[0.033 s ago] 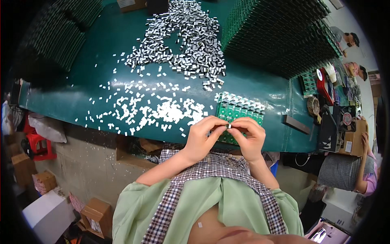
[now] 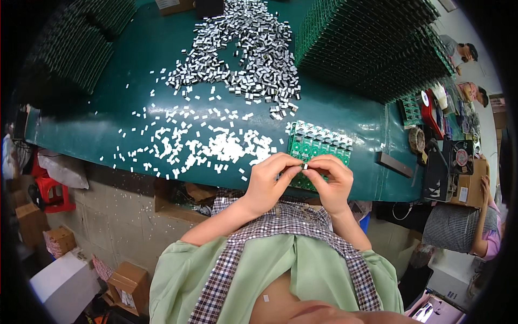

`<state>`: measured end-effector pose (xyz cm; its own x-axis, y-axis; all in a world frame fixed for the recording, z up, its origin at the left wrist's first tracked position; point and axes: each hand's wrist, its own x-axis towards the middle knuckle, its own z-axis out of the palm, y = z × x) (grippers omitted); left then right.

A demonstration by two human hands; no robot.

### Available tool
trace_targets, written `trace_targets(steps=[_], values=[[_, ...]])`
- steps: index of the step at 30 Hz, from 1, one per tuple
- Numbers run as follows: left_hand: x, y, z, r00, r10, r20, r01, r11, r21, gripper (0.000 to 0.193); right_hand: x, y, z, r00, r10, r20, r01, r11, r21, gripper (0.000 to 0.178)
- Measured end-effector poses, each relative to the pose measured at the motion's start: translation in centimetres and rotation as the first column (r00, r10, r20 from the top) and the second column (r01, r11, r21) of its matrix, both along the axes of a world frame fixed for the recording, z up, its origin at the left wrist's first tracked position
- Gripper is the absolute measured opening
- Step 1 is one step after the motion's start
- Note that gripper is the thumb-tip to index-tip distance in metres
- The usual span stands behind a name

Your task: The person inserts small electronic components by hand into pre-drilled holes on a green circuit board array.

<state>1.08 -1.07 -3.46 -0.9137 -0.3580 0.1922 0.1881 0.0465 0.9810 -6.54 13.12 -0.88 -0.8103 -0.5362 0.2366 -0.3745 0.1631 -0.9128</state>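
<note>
My left hand (image 2: 270, 181) and my right hand (image 2: 332, 181) meet fingertip to fingertip over the near part of a green circuit board panel (image 2: 326, 153). Both are closed in a pinch. Between their fingertips sits a small white-faced dark piece (image 2: 305, 167); its exact kind is too small to tell. The panel lies flat on the green table, with rows of round outlines and a row of white-topped dark pieces along its far edge. My fingers hide part of its near side.
Left of my hands, small white slips (image 2: 226, 147) lie scattered. Beyond them spreads a heap of white-faced dark blocks (image 2: 259, 59). Tall stacks of circuit boards (image 2: 367, 48) stand at far right and far left. A dark bar (image 2: 394, 164) lies at right; a co-worker's arm (image 2: 484, 216) shows beyond.
</note>
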Motion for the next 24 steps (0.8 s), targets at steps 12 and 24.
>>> trace_targets(steps=[12, 24], values=[[-3.7, -5.0, 1.0, 0.997, -0.036, 0.075, 0.071, 0.838, -0.542, 0.017, -3.6, -0.3, -0.3, 0.944, -0.159, 0.289, 0.176, 0.984, -0.034, 0.01], [-7.2, -6.4, -2.4, 0.986, 0.128, 0.106, 0.022, 0.532, -0.846, 0.026, -4.2, -0.9, -0.9, 0.825, 0.145, -0.546, 0.156, 0.871, 0.467, 0.009]])
